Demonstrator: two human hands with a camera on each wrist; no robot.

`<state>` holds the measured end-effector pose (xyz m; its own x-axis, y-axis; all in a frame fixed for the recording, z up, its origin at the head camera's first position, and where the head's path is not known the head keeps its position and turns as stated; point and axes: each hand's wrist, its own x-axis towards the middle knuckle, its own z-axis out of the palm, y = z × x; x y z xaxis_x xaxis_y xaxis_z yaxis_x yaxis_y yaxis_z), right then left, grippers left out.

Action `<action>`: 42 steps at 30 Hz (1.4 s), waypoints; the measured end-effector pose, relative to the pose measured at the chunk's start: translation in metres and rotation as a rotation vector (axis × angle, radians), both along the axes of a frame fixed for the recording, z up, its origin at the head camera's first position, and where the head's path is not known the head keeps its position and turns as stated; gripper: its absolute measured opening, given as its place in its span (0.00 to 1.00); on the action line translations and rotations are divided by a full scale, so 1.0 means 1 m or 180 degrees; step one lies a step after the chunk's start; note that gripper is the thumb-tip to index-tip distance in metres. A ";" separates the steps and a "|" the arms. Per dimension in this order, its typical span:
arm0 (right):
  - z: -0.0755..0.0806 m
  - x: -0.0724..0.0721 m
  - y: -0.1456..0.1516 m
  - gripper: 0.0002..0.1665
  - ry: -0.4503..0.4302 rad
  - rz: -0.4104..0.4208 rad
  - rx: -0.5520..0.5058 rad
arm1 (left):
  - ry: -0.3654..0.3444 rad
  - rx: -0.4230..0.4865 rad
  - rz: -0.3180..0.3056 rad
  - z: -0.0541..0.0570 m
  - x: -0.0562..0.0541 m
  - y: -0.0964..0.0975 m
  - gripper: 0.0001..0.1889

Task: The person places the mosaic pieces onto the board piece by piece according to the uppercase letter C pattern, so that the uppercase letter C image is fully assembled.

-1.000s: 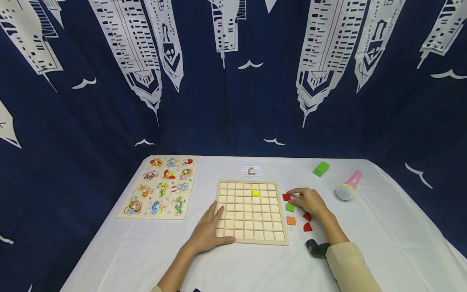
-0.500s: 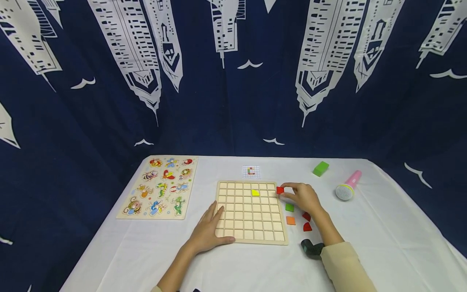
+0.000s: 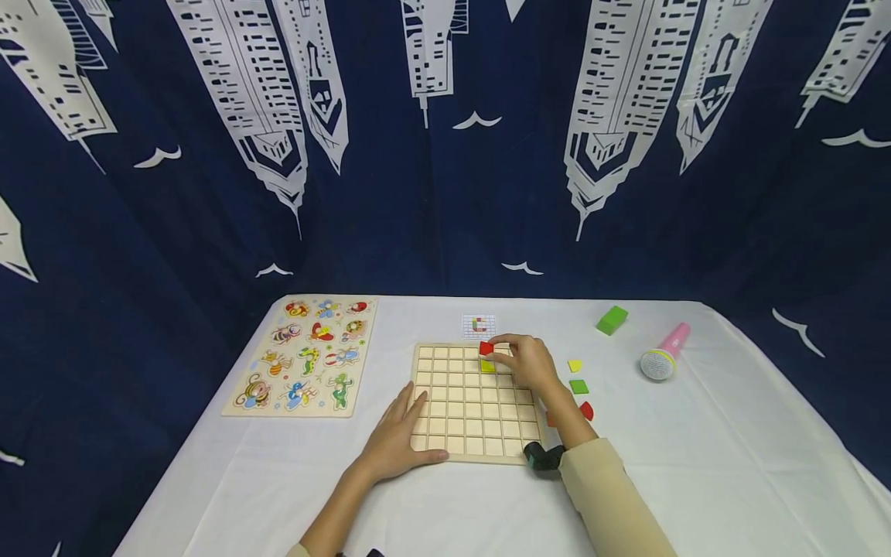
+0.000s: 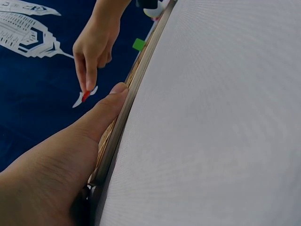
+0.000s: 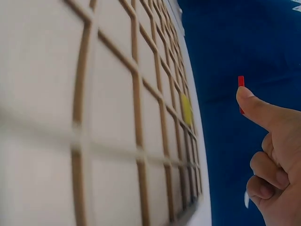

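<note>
My right hand (image 3: 530,365) pinches a small red tile (image 3: 486,349) between thumb and fingertips. The tile is raised above the far part of a wooden grid board (image 3: 476,418), near a yellow tile (image 3: 488,367) lying in one of its cells. In the right wrist view the red tile (image 5: 241,81) shows edge-on, with the other fingers curled into the palm. My left hand (image 3: 395,439), fingers straight and spread, rests on the board's near left corner. In the left wrist view its thumb (image 4: 110,106) lies along the board's edge.
Right of the board lie a yellow piece (image 3: 574,365), a green tile (image 3: 578,387), a red piece (image 3: 587,411) and a partly hidden orange tile (image 3: 551,420). Farther right are a green block (image 3: 612,320) and pink microphone (image 3: 666,353). A pattern card (image 3: 479,326) and insect puzzle (image 3: 302,356) lie beyond and left.
My right hand has picked the red tile up off the table and carried it left over the board. A yellow piece on the table has come into sight. My left hand stays put.
</note>
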<state>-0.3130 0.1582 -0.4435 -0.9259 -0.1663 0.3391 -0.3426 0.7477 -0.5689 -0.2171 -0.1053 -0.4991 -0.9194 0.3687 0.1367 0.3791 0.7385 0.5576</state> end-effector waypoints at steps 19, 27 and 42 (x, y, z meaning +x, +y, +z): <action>-0.021 -0.007 -0.025 0.15 -0.0472 0.0061 0.0093 | 0.0018 -0.0054 -0.0004 -0.002 -0.001 0.000 0.58; -0.022 -0.007 -0.023 0.17 -0.0575 0.0146 0.0056 | 0.0017 -0.0019 -0.0025 -0.001 -0.001 0.000 0.57; 0.001 0.010 0.033 0.24 -0.0232 0.0000 -0.0120 | 0.0016 0.0003 -0.0013 -0.001 0.000 -0.001 0.58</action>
